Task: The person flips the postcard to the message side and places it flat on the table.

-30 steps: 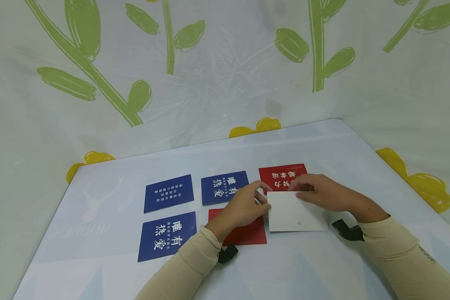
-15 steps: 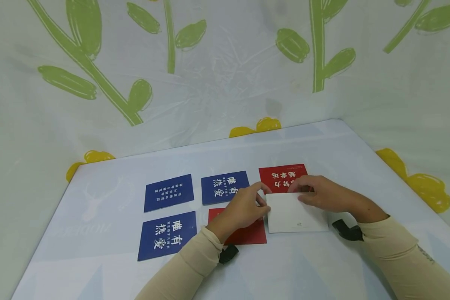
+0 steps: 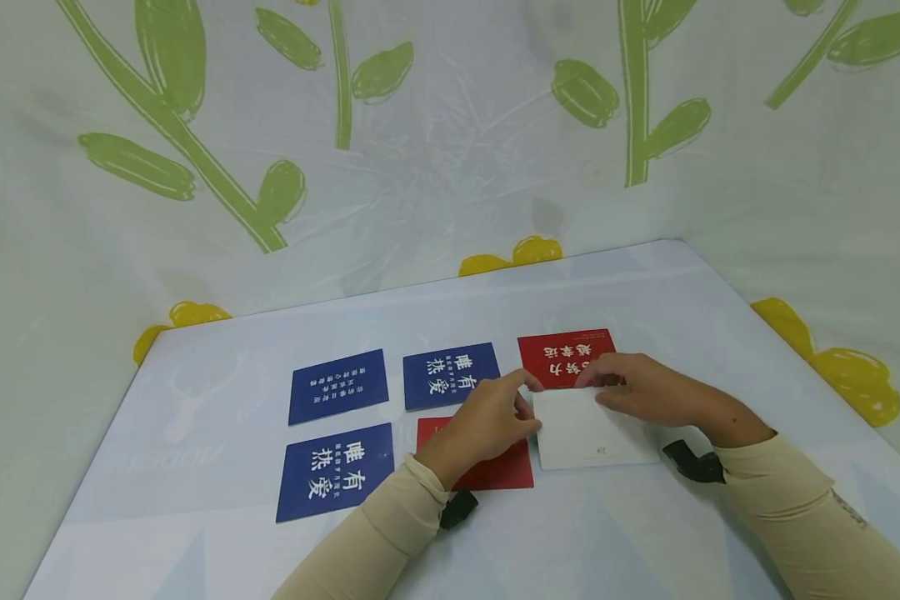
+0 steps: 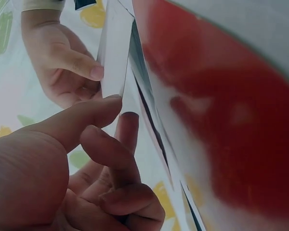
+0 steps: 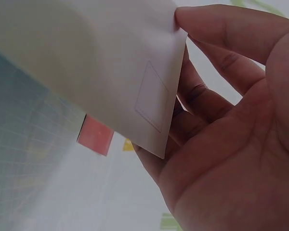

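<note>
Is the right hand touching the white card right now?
Touching. The right wrist view shows the right hand with its thumb on top of the white card and fingers beneath, pinching its edge.

In front of you, 6 cards lie on the table (image 3: pixel 645 283) in 2 rows of 3. In the far row, the far left card (image 3: pixel 337 386) sits left of the far middle card (image 3: pixel 450 375), and the far right card (image 3: pixel 566 354) is right of that. In the near row, the near left card (image 3: pixel 335 471) lies before the far left one, the near middle card (image 3: pixel 495 471) lies under your left hand (image 3: pixel 487 421), and the near right card (image 3: pixel 592 433) sits just right of it. Your left hand holds that card's left edge, and your right hand (image 3: pixel 645 387) holds its far edge, overlapping the far right card's near edge. A curtain (image 3: pixel 420 150) hangs behind the table.
</note>
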